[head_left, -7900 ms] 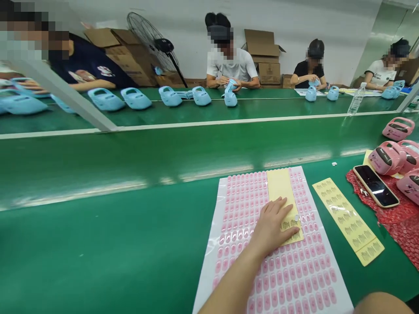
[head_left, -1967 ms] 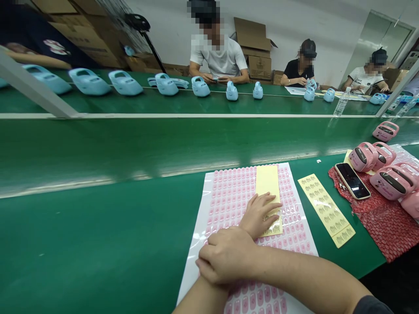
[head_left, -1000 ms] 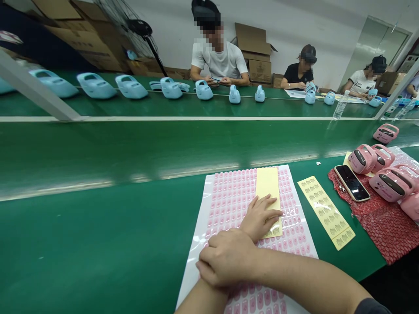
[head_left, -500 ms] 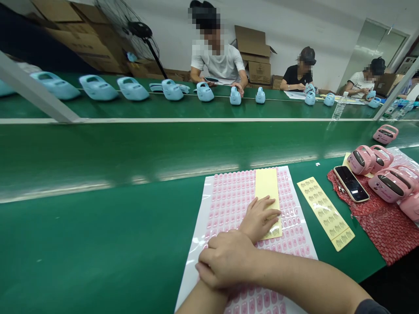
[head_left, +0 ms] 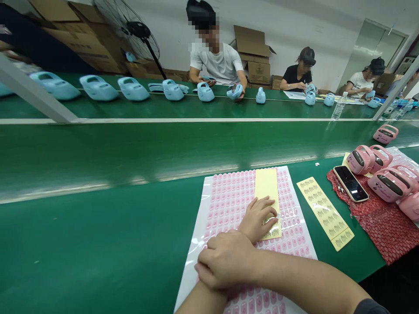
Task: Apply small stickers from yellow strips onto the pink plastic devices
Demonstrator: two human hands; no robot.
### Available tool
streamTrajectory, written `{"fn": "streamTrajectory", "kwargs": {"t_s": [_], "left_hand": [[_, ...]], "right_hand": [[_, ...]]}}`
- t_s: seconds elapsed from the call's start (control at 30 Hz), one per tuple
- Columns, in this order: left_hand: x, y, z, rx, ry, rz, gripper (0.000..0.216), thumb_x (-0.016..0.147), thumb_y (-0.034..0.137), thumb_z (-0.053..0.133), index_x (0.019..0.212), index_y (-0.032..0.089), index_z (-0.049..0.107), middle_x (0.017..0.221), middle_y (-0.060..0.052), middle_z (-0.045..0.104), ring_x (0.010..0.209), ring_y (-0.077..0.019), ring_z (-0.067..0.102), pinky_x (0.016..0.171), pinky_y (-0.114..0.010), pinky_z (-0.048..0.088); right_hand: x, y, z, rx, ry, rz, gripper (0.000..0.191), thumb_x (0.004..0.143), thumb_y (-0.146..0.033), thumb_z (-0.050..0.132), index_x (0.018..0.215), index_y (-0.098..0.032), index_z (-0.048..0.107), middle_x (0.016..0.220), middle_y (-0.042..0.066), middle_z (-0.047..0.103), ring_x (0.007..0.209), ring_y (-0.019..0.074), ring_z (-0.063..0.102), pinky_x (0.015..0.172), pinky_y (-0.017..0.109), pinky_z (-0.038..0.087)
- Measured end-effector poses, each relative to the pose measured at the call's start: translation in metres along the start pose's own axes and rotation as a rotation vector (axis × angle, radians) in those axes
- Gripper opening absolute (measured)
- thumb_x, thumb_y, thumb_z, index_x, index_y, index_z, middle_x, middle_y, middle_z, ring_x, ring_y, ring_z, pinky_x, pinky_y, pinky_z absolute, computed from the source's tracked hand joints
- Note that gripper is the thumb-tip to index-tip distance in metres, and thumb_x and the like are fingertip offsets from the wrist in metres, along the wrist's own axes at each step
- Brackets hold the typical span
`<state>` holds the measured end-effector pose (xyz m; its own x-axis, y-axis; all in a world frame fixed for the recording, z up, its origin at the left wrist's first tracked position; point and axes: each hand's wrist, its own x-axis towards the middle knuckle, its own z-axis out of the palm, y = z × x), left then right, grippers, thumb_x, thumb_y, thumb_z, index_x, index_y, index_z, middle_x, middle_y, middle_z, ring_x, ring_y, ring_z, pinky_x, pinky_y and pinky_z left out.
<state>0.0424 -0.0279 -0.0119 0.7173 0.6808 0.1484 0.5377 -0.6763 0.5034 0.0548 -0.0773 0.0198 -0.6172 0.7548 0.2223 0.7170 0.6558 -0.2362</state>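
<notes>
My left hand (head_left: 258, 220) lies with its fingers apart on a narrow yellow sticker sheet (head_left: 266, 183), one finger bent. Beneath that is a larger sheet of pink oval stickers (head_left: 229, 200) on a white backing. My right hand (head_left: 225, 259) is wrapped around my left wrist, its forearm crossing in from the right. Part of the pink sheet is hidden under my arms. To the right, a second yellow sticker sheet (head_left: 325, 213) with printed labels lies slanted on the green table, apart from both hands.
Right of me, a phone (head_left: 351, 183) rests on red bubble wrap (head_left: 386, 231) near several pink handled devices (head_left: 391, 184). A green conveyor belt (head_left: 131, 148) runs ahead. Beyond it stand blue devices (head_left: 98, 88), a water bottle (head_left: 339, 107) and co-workers seated (head_left: 218, 63).
Across the belt, a co-worker's hand has tipped a blue device over from upright. One finger of my left hand has bent slightly; my right hand keeps its hold.
</notes>
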Motion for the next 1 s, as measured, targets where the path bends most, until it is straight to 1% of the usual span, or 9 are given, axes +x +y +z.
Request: {"fn": "streamTrajectory", "kwargs": {"t_s": [0.23,0.43,0.6,0.7,0.8,0.9,1.0], "left_hand": [[-0.0017,-0.0002,0.0013,0.02,0.027,0.04,0.008,0.075,0.022,0.055,0.081,0.022,0.06,0.114,-0.007,0.058,0.118,-0.027,0.043,0.099,-0.054,0.027],[-0.0014,0.0009,0.0016,0.037,0.025,0.04,0.014,0.075,0.022,0.055,0.082,0.025,0.066,0.115,-0.007,0.058,0.118,-0.0281,0.043,0.099,-0.055,0.027],[-0.0008,0.001,-0.0009,0.042,-0.027,0.054,0.019,0.076,0.027,0.058,0.091,0.032,0.068,0.122,-0.004,0.055,0.12,-0.029,0.04,0.099,-0.056,0.025],[-0.0006,0.0013,-0.0018,0.043,-0.061,0.055,0.023,0.073,0.031,0.062,0.096,0.034,0.066,0.127,-0.004,0.051,0.122,-0.0301,0.037,0.1,-0.057,0.024],[0.0001,0.0013,-0.0013,0.039,-0.071,0.023,0.02,0.074,0.033,0.063,0.093,0.033,0.067,0.126,-0.005,0.051,0.122,-0.0298,0.037,0.1,-0.056,0.024],[0.0009,0.0002,0.0001,0.022,-0.062,-0.015,0.015,0.072,0.033,0.065,0.086,0.03,0.07,0.124,-0.006,0.053,0.122,-0.0295,0.038,0.1,-0.055,0.024],[0.0014,-0.0017,0.0017,-0.002,-0.035,-0.013,0.01,0.071,0.033,0.066,0.079,0.03,0.071,0.123,-0.005,0.055,0.121,-0.0295,0.038,0.1,-0.055,0.025]], "right_hand": [[-0.0002,-0.0008,-0.0008,-0.006,-0.004,0.006,0.026,0.079,-0.035,0.045,0.072,-0.019,0.064,0.062,0.003,0.062,0.058,0.018,0.058,0.048,0.028,0.04],[-0.0003,-0.001,-0.0018,-0.013,-0.021,0.011,0.026,0.079,-0.034,0.046,0.073,-0.018,0.065,0.064,0.003,0.063,0.059,0.0181,0.059,0.048,0.028,0.04],[-0.0001,-0.0016,-0.0051,-0.009,-0.036,0.011,0.026,0.079,-0.035,0.045,0.074,-0.018,0.065,0.065,0.003,0.063,0.06,0.0187,0.059,0.048,0.029,0.04],[0.0,-0.0018,-0.0073,-0.008,-0.042,0.008,0.027,0.079,-0.035,0.045,0.075,-0.018,0.066,0.065,0.003,0.063,0.061,0.0189,0.059,0.048,0.029,0.04],[0.0,-0.0016,-0.008,-0.008,-0.045,0.009,0.027,0.079,-0.035,0.045,0.076,-0.018,0.066,0.065,0.003,0.063,0.061,0.019,0.059,0.048,0.03,0.04],[-0.0001,-0.0012,-0.0067,-0.011,-0.038,0.006,0.027,0.079,-0.035,0.045,0.075,-0.018,0.065,0.065,0.003,0.063,0.06,0.0191,0.059,0.048,0.03,0.041],[-0.0003,-0.001,-0.0047,-0.011,-0.023,0.0,0.027,0.08,-0.035,0.044,0.074,-0.018,0.065,0.064,0.003,0.062,0.06,0.0193,0.059,0.048,0.03,0.041]]}}
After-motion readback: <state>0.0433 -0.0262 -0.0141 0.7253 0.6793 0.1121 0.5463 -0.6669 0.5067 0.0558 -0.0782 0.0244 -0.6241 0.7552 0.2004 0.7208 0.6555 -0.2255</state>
